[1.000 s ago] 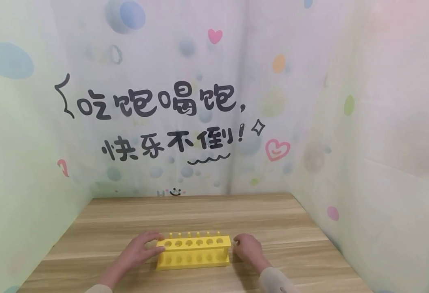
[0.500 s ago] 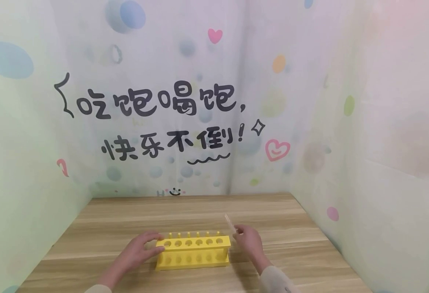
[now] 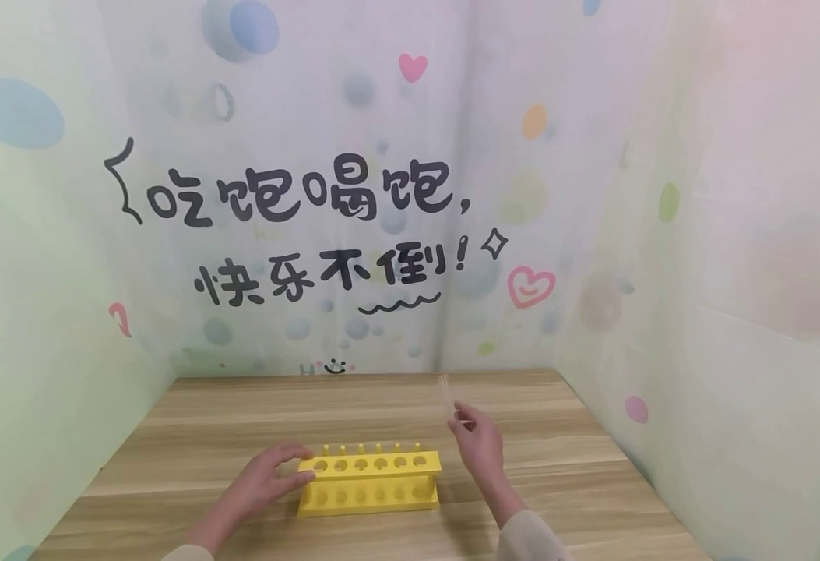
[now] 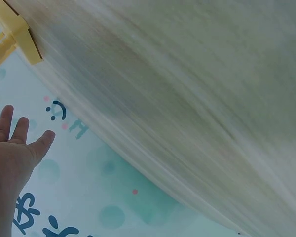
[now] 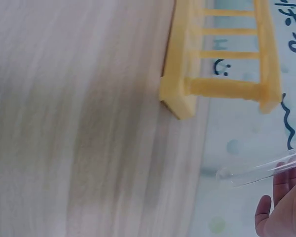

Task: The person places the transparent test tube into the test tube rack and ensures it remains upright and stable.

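- My left hand [image 3: 262, 483] rests with straight fingers on the left end of the yellow rack [image 3: 370, 483], which stands on the surface [image 3: 241, 421].
- My right hand [image 3: 478, 444] pinches a clear test tube [image 3: 445, 393], lifted just right of the rack.
- Step: carrying; next, I judge, calls for aligning over a hole.

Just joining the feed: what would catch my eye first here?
The yellow test tube rack stands at the near middle of the wooden table, with the left hand resting on its left end. To the right of the rack, the right hand pinches a clear test tube, raised above the table.
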`<state>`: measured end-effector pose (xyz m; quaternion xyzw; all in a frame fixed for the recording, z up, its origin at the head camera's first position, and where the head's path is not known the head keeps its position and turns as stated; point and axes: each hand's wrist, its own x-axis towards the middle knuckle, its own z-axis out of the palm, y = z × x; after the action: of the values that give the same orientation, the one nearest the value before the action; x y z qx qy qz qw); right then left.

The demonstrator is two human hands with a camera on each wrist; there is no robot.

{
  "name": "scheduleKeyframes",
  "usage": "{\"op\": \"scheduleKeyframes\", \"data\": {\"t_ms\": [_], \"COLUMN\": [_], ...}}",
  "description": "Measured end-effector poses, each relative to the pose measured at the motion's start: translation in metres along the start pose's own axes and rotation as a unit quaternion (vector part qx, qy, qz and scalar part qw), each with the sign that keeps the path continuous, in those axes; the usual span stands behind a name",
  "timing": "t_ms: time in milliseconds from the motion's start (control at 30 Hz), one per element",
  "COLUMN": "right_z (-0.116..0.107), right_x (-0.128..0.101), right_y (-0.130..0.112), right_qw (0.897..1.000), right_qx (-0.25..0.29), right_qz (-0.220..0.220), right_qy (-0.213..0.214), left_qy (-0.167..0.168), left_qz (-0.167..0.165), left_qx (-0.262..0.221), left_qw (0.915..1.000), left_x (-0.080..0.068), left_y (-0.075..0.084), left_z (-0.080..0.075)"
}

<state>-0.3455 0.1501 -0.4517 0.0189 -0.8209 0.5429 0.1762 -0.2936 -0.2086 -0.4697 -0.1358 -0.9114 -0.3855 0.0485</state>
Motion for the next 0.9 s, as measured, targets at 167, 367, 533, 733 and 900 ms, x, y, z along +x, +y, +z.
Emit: {"op": "scheduleKeyframes", "data": {"t_ms": [167, 367, 533, 733, 900], "right_z": [-0.003, -0.004, -0.003, 0.000, 0.005], "right_x": [0.000, 0.001, 0.000, -0.006, -0.011], "right_y": [-0.006, -0.012, -0.023, -0.042, -0.051], "right_qw": [0.999, 0.994, 0.988, 0.978, 0.972], "right_qx": [0.043, 0.108, 0.153, 0.204, 0.232], "right_qz": [0.011, 0.007, -0.013, -0.029, -0.033], "right_qy": [0.012, 0.024, 0.033, 0.023, 0.008], "left_qy": [0.001, 0.002, 0.001, 0.000, 0.000], "left_qz": [-0.008, -0.004, 0.001, -0.005, -0.007], "left_qx": [-0.005, -0.009, -0.008, -0.009, -0.007], "left_qw": [1.0000, 0.9999, 1.0000, 1.0000, 0.9999], "left_x": [0.001, 0.001, 0.001, 0.001, 0.000], "left_y": [-0.001, -0.001, -0.001, 0.000, 0.000], "left_z": [0.001, 0.001, 0.000, 0.000, 0.000]}}
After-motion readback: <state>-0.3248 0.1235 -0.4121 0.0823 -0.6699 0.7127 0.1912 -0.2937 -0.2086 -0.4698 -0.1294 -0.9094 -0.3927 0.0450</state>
